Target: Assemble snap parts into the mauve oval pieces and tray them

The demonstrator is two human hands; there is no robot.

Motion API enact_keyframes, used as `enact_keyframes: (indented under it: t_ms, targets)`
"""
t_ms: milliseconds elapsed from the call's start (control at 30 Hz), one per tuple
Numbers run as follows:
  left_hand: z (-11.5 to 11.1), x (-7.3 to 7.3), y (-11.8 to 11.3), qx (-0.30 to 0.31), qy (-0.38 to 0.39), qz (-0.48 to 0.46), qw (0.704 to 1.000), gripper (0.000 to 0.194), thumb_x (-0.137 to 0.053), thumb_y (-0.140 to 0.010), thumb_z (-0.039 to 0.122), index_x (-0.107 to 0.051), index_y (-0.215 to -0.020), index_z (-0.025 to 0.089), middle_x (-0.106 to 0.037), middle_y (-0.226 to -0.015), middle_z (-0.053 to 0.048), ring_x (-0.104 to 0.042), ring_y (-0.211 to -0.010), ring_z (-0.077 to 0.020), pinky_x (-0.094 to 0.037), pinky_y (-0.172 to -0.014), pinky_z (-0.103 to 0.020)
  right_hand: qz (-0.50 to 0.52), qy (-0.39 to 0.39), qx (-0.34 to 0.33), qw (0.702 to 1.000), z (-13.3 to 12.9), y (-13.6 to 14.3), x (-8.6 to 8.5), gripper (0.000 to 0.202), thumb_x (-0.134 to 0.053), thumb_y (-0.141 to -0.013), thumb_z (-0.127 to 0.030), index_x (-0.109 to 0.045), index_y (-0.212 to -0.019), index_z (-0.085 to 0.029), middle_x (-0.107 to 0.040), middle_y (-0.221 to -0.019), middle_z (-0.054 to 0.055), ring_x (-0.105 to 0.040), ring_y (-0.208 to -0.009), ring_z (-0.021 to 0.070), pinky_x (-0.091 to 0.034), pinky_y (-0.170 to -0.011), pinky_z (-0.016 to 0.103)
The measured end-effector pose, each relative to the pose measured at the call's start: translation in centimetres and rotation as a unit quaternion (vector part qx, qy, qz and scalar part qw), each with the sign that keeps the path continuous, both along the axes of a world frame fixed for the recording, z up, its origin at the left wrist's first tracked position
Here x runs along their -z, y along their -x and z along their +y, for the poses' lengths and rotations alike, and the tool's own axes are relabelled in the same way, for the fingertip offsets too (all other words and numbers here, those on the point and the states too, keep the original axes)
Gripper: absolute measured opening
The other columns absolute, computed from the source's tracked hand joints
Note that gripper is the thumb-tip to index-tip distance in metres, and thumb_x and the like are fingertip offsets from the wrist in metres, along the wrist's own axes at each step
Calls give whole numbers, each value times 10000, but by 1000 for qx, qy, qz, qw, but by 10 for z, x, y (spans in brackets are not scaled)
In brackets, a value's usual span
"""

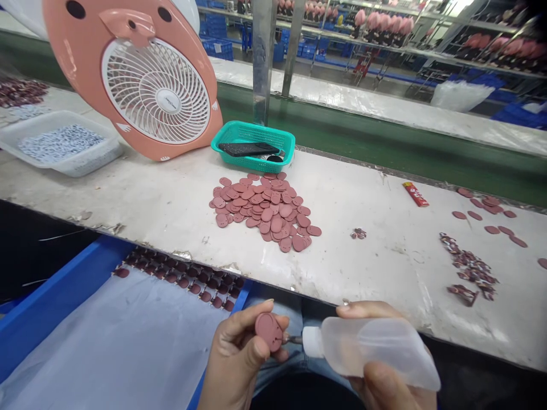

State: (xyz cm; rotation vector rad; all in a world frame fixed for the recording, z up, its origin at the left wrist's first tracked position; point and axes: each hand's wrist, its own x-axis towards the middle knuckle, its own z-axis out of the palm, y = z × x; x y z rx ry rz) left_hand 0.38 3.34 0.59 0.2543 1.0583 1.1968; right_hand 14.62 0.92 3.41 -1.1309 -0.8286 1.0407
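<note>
Pinched between the thumb and fingers of my left hand (239, 356) is a reddish-brown oval disc (268, 332) with small holes near its edge. My right hand (384, 381) grips a translucent squeeze bottle (371, 347) lying on its side, white cap to the left. The bottle's thin dark nozzle (294, 340) reaches the lower right edge of the disc. Both hands are over my lap, in front of the table edge. Beyond them on the table lies a heap of similar oval discs (269, 210).
A pink fan (166, 99) stands behind a white tub (64, 165) and beside a green basket (222, 134) holding a dark phone-like slab. Small brown pieces (470, 265), loose discs and a red wrapper (415, 194) lie right. A blue crate (55, 285) holds rows of discs.
</note>
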Motion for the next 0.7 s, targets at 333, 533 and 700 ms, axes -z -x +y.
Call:
enact_keyframes:
  t_ms: [333, 533, 700]
  targets:
    - [-1, 2, 1, 4, -6, 8, 1000, 399, -976, -454, 454, -840, -791, 289, -807, -683, -19, -713, -584, -163, -565, -514, -207, -9, -13, 15, 1000, 0, -3, 3, 294, -748, -841, -509, -703, -1076, -338, -660, -693, 1, -546, -497, 163, -411, -468, 306]
    - [-1, 1, 1, 11, -5, 4, 1000, 391, -983, -456, 424, -842, -795, 288, -814, -696, -21, -723, -586, -160, -570, -528, -201, -9, 1, 14, 1000, 4, -4, 5, 304, -757, -825, -521, -692, -1019, -296, -669, -673, 1, -558, -470, 167, -399, -440, 305]
    - [-1, -1, -1, 2, 6, 5, 1000, 399, -991, -426, 419, -842, -769, 282, -808, -676, -21, -717, -560, -154, -568, -513, -194, 6, 4, 7, 1000, 3, -6, 9, 331, -794, -791, -506, -695, -1006, -275, -669, -668, -11, -545, -458, 136, -478, -498, 315]
